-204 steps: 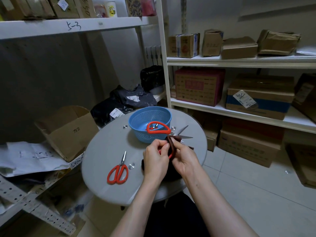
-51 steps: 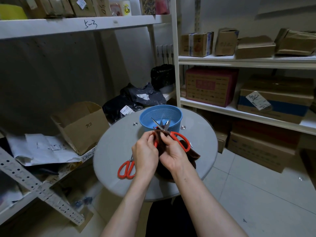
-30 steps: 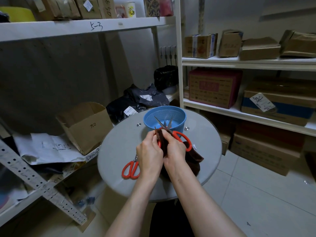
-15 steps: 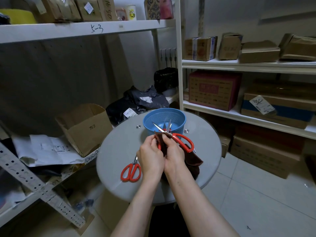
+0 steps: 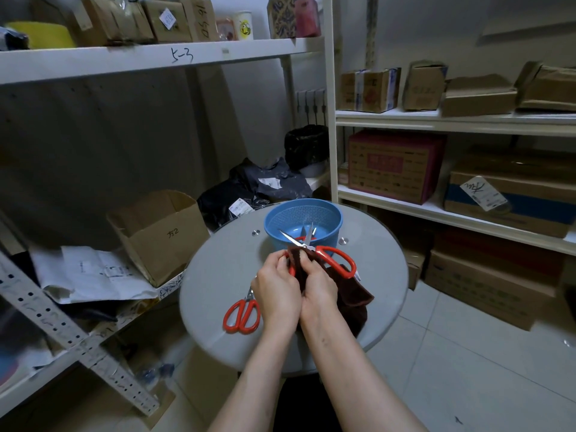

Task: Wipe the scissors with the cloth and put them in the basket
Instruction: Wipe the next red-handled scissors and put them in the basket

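My left hand holds the scissors, my right hand squeezes the cloth round them, blades pointing far toward the basket just ahead.

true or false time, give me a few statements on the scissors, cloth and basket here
1. The held scissors have their blades open. True.
2. The basket is green. False: it is blue.
3. A second pair lies on the table. True.
4. The cloth is white. False: it is dark brown.
5. One hand is idle. False: the left hand grips the scissors, the right hand the cloth.
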